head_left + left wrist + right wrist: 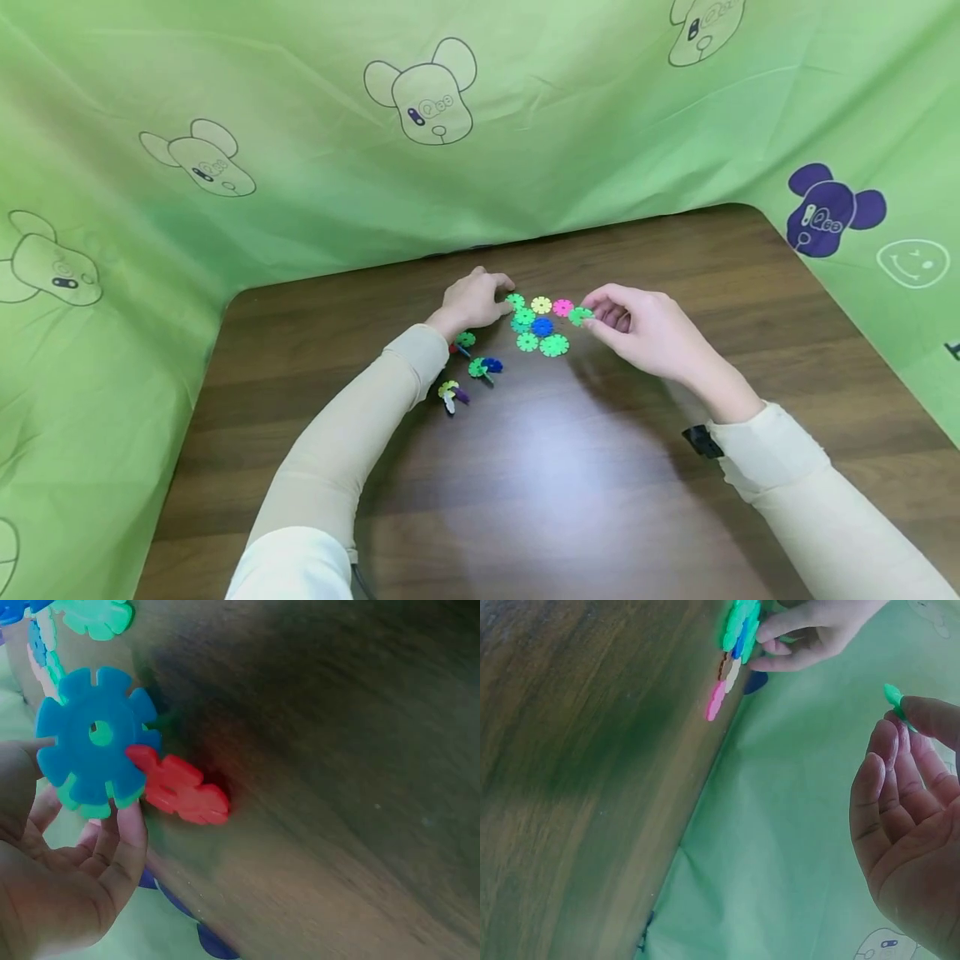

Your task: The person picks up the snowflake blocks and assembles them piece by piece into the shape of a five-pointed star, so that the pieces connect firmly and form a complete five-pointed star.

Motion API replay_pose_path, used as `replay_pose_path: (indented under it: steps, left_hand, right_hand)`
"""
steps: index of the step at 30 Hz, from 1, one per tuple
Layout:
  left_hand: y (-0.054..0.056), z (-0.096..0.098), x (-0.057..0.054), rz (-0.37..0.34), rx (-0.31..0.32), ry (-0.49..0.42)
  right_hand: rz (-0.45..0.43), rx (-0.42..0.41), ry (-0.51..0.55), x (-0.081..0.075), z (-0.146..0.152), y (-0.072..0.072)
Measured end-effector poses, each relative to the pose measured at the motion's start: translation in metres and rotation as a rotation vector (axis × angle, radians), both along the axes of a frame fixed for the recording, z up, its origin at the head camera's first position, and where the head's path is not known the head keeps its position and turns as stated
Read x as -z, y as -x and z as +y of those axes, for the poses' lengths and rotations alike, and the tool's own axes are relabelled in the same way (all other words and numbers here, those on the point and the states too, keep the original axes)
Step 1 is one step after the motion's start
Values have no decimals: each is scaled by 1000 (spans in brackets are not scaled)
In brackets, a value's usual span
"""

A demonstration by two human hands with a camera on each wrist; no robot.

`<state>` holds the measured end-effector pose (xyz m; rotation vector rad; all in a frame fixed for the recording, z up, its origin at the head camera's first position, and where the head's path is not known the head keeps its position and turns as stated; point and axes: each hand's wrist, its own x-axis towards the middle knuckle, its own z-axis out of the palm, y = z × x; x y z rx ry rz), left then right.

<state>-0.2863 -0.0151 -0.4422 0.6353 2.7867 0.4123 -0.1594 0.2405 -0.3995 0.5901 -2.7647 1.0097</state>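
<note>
My right hand [645, 332] pinches a green notched disc [580, 316] between thumb and fingertips; in the right wrist view the same disc shows edge-on, apart from the others. To its left lies a joined group of flower-shaped discs: several green ones [554, 345], a blue one [542, 326], a yellow one [541, 305] and a pink one [563, 307]. At the group's far left, my left hand [472, 300] holds the edge of a green disc [514, 301] between thumb and finger. Close in the left wrist view, a blue disc [90, 750] and a red disc [187, 791] hide some of its fingers.
Under my left wrist lies a partly hidden small build with a green disc [466, 339]. Nearer me are a green-and-blue build [483, 367] and a yellow, purple and white one [451, 392]. Green printed cloth [315, 208] rises behind the wooden table [570, 492].
</note>
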Motion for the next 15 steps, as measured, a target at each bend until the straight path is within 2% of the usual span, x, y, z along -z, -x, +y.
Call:
replay_pose_path:
  steps: [9, 15]
  left_hand:
    - [0, 7, 2, 17, -13, -6]
    - [-2, 4, 2, 11, -31, -147]
  right_hand:
    - [3, 0, 6, 4, -2, -1]
    - [33, 2, 29, 5, -2, -1]
